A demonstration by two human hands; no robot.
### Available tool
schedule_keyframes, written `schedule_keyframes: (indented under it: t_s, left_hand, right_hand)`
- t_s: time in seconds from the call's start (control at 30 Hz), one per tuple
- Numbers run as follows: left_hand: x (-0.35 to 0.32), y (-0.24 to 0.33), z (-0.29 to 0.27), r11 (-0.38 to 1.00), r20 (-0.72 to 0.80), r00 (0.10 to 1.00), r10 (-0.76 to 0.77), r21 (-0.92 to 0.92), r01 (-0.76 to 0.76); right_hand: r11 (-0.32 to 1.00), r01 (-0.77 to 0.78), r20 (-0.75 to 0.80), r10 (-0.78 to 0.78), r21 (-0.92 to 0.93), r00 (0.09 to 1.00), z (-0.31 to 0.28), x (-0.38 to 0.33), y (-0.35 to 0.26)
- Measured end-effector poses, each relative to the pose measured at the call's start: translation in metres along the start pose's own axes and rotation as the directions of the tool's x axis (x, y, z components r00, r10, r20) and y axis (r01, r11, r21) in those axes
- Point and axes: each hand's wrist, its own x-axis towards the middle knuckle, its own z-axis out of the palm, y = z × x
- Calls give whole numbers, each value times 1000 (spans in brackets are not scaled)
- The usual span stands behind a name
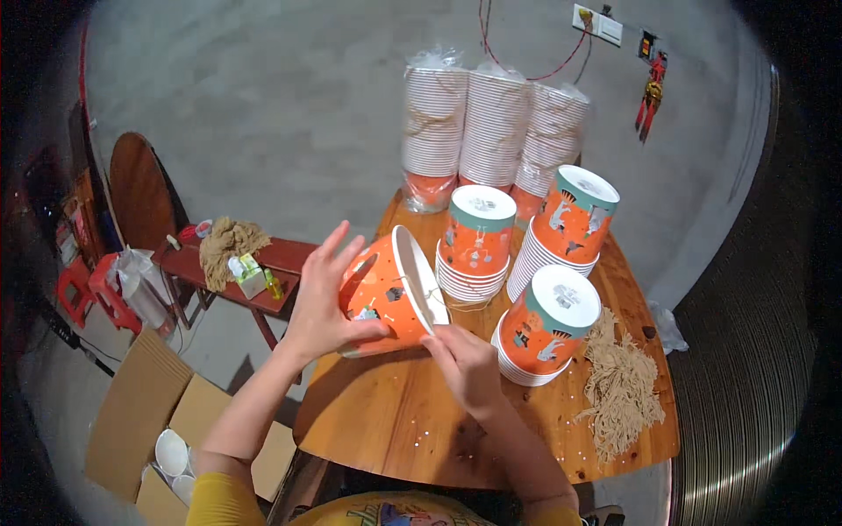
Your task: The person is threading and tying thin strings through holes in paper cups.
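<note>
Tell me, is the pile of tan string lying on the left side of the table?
No, the tan string pile lies at the round wooden table's right edge.

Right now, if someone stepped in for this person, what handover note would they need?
Left hand: grips the orange paper bucket, tipped on its side, mouth facing right.
Right hand: fingers at the bucket's rim, pinching a thin string.
On the round wooden table: three stacks of upturned buckets, three wrapped stacks behind, a pile of cut string at right.
Done: cannot tell whether the string is fastened.
Left: stacked buckets show no string.
</note>
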Motion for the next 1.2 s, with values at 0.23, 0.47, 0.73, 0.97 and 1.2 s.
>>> schedule_keyframes:
  t_s: [0.23,0.47,0.73,0.97,1.2]
  left_hand:
    - [7,-9,4,764,-290,853,-434,-620,178]
    - [82,-12,40,946,-187,972,-139,-314,75]
    - [145,-37,108,960,-108,994,-16,-279,-15]
    - [163,-51,165,974,66,998,5,-224,10]
    - [148,-52,201,974,143,990,12,-227,21]
  right_hand:
    - [468,-470,138,583,748,800,19,28,42]
    - [109,-84,-19,711,990,703,44,89,106]
    - [-83,74,39,883,994,467,79,92,169]
    - [-195,6,178,907,981,382,99,60,173]
    - [-326,-118,346,905,938,247,106,-8,154]
